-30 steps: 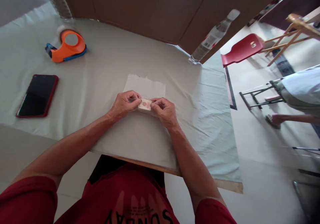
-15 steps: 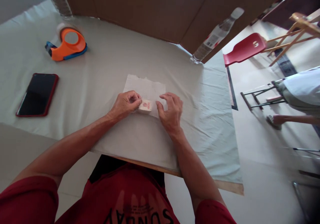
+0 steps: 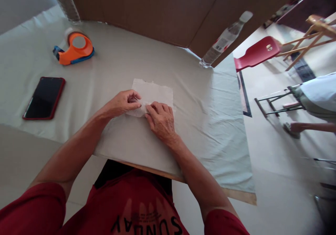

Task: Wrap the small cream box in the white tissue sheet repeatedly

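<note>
A sheet of thin white paper (image 3: 154,88) with a ragged far edge lies on the cloth-covered table. Over its near part is my right hand (image 3: 161,121), fingers bent and pressed together around the spot where a small cream box with red print lay. The box itself is now hidden by that hand. My left hand (image 3: 126,101) hovers at the left side of the paper, thumb and fingers apart, with nothing clear between them. Between the hands, a crumpled pale bit of paper shows, too small to make out well.
Left on the table lie an orange and blue tape dispenser (image 3: 78,49) and a phone (image 3: 44,98) in a red case. A brown cardboard panel (image 3: 147,11) stands behind, with a clear bottle (image 3: 223,40) at its right. Beyond are a red chair (image 3: 258,53) and a seated person (image 3: 319,95).
My left hand has let go of the small box and drawn slightly left. My right hand has moved left and down over the box, covering it.
</note>
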`<state>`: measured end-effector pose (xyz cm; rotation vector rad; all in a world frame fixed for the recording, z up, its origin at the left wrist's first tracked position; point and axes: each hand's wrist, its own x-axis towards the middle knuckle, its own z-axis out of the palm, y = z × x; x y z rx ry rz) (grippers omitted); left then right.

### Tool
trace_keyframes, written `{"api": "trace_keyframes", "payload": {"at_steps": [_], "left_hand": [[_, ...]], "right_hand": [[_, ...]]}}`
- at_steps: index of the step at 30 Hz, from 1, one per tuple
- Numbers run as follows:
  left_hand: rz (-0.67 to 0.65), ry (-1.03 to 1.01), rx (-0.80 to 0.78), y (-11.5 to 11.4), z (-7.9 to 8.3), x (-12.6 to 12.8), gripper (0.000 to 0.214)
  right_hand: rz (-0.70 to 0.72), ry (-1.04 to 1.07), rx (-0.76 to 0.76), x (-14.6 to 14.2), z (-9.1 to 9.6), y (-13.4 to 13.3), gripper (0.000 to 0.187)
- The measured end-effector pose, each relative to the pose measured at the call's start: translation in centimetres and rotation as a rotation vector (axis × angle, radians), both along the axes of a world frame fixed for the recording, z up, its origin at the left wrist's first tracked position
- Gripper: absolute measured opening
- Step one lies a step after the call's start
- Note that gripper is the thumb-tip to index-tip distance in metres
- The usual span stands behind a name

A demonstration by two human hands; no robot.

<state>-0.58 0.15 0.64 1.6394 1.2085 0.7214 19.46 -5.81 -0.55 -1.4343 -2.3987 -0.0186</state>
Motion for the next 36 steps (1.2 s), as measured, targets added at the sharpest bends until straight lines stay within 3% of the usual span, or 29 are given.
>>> {"api": "trace_keyframes", "payload": {"at_steps": [7, 10, 14, 20, 24, 28, 32, 36], "left_hand": [[0.133, 0.269, 0.043, -0.1, 0.7, -1.3, 0.028], [0.224, 0.328, 0.030, -0.5, 0.9, -1.6, 0.037], [0.244, 0.265, -0.183, -1.0, 1.1, -1.9, 0.051], [0.286, 0.122, -0.339, -0.5, 0.6, -0.6, 0.031], [0.221, 0.047, -0.315, 0.0, -0.1, 0.7, 0.026], [0.201, 0.079, -0.201, 0.2, -0.4, 1.2, 0.018], [0.251, 0.184, -0.164, 0.5, 0.1, 1.8, 0.015], [0.210, 0.074, -0.233, 0.4, 1.2, 3.5, 0.014]], "right_hand": [[-0.039, -0.075, 0.084, -0.8, -0.1, 0.0, 0.024], [-0.039, -0.070, 0.097, -0.9, -0.1, 0.1, 0.023], [-0.037, -0.052, 0.098, -0.9, -0.4, 0.1, 0.023], [-0.031, -0.038, 0.125, -0.9, -0.5, 0.2, 0.020], [-0.029, -0.018, 0.110, -0.9, -0.4, 0.3, 0.022], [-0.028, 0.027, 0.101, -0.9, -0.6, 0.3, 0.039], [-0.017, 0.060, 0.093, -0.9, -0.7, 0.2, 0.045], [-0.015, 0.086, 0.085, -0.8, -0.6, 0.0, 0.056]]}}
